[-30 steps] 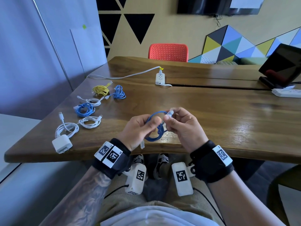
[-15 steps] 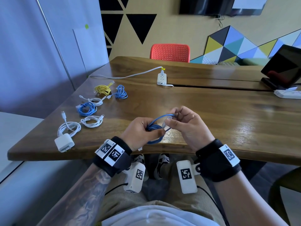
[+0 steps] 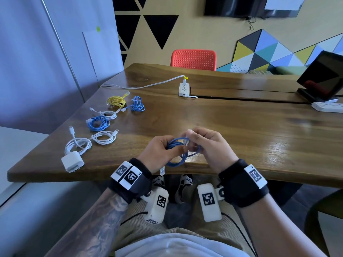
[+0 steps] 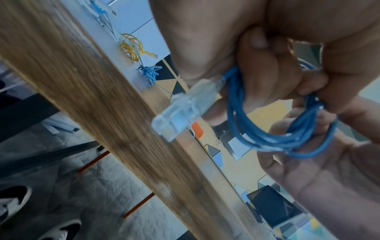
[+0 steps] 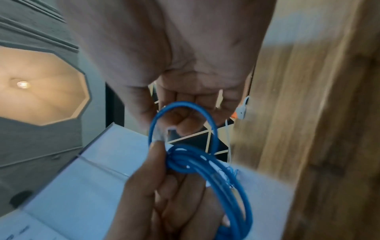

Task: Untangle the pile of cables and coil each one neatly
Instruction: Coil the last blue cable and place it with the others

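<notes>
Since a second ago right hand (image 3: 211, 147) has carried the free plug end back over the blue cable (image 3: 182, 151); coil now tighter. Left hand (image 3: 159, 151) fingers clamp the loops, right fingers pinch the end, above near counter (image 3: 241, 130) edge. Light, springy, likely unwinds; grip bundled strands, not the plug (image 4: 180, 108).

The counter (image 3: 241, 130) is brown wood with dark grain lines, and its top is smooth and shiny where the light hits it. The blue cable (image 3: 178, 153) has a smooth rubbery skin, and its plug (image 4: 180, 108) is clear hard plastic. The charger block (image 3: 72, 161) is smooth white plastic. The chair (image 3: 193, 59) is red plastic full of little holes. The wrist bands (image 3: 243, 184) are soft black cloth. The pants (image 3: 185, 223) look like ribbed tan cloth.
</notes>
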The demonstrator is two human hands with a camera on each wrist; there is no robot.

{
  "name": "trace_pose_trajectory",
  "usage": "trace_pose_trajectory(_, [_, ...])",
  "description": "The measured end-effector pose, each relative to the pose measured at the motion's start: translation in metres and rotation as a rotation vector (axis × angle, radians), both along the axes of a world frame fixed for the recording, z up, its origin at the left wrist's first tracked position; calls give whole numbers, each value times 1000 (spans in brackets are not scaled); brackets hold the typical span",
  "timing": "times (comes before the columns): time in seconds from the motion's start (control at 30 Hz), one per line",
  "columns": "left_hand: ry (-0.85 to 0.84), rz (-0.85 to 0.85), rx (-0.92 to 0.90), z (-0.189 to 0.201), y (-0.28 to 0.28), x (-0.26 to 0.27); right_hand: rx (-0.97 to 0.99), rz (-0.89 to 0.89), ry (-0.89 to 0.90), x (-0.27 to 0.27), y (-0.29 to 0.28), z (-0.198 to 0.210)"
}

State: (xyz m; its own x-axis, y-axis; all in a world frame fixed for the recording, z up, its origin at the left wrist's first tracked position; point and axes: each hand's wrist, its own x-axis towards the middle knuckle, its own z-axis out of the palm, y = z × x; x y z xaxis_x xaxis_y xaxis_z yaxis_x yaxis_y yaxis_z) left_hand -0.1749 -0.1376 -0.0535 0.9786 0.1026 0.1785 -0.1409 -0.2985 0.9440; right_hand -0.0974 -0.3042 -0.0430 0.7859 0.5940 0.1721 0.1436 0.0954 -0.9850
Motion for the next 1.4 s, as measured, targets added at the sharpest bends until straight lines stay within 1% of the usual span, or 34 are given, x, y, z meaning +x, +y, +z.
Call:
trace_pose_trajectory(0.07, [57,-67,-89,-1,1,-1,73,-121,15,8,0,6])
trace_pose_trajectory(0.1, [85,-98,-153,-2,3,-1,152,-203,42,14,-3,10])
trace_pose_trajectory(0.17, [137,-92,-268,-6,5,-2,307,-323,83,28,-11,22])
trace_pose_trajectory(0.2, [157,-66,-300,-7,6,-2,346,-357,79,35,-16,28])
trace_pose_trajectory(0.27, [175,-41,-306,-7,7,1,383,-399,44,42,-20,36])
trace_pose_trajectory(0.33, [175,-41,-274,-3,8,4,401,-440,37,43,-18,39])
trace_pose_trajectory(0.43, [170,-17,-286,0,13,9,419,-447,113,43,-11,39])
trace_pose_trajectory(0.47, [156,-2,-325,1,15,9,409,-428,129,44,-11,36])
trace_pose_trajectory(0.53, [128,59,-480,2,20,9,327,-380,78,45,-12,29])
trace_pose_trajectory(0.57, [114,75,-580,3,22,10,256,-349,18,44,-13,24])
trace_pose_trajectory(0.63, [72,51,-748,9,21,12,99,-260,-112,38,-10,11])
trace_pose_trajectory(0.67, [54,44,-798,12,20,13,27,-206,-164,33,-6,4])
trace_pose_trajectory(0.7, [45,50,-812,14,18,16,-30,-152,-202,27,-1,-4])
trace_pose_trajectory(0.77, [52,73,-752,13,13,22,-100,-78,-253,17,10,-17])
trace_pose_trajectory(0.8, [59,87,-700,12,10,24,-102,-65,-261,14,14,-21])
trace_pose_trajectory(0.83, [59,100,-648,11,8,25,-81,-63,-232,12,17,-24])
trace_pose_trajectory(0.9, [54,134,-564,8,7,28,1,-55,-93,9,20,-25])
trace_pose_trajectory(0.97, [55,173,-482,9,9,28,53,-56,3,6,20,-24])
trace_pose_trajectory(1.03, [41,191,-381,6,12,29,64,-48,106,4,21,-23])
trace_pose_trajectory(1.1, [3,194,-292,5,11,29,58,27,251,3,23,-23])
trace_pose_trajectory(1.13, [-16,204,-258,6,9,29,30,71,276,1,24,-24])
trace_pose_trajectory(1.2, [-42,210,-241,6,7,30,-37,102,207,-4,26,-26])
trace_pose_trajectory(1.23, [-67,210,-250,6,4,31,-47,72,161,-6,28,-25])
trace_pose_trajectory(1.3, [-114,272,-232,4,3,32,-67,-63,44,-7,29,-20])
trace_pose_trajectory(1.37, [-126,367,-232,0,7,37,-155,-186,-138,-6,29,-20])
trace_pose_trajectory(1.4, [-118,413,-310,0,11,40,-237,-232,-288,-5,27,-21])
